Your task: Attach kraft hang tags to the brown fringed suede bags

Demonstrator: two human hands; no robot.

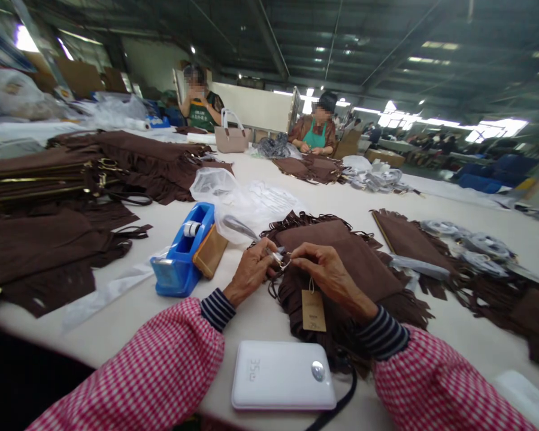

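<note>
My left hand [254, 269] is closed on the end of a plastic-wrapped strap [238, 226], whose small metal clasp [278, 258] shows at the fingertips. Opposite it, my right hand [330, 272] pinches a thin pale string close to that clasp. From a string under the right hand hangs a brown paper tag [313, 311]. Both hands are over the near edge of a dark brown fringed bag [327, 239] lying flat on the table. Part of the string is hidden by my right fingers.
A blue tape dispenser [175, 275] stands left of my hands, against a tan block [210, 251]. A white power bank [282, 376] lies nearest me. More brown fringed bags [31, 245] are piled left; others and wrapped straps [480, 245] lie right. Two people work across the table [341, 203].
</note>
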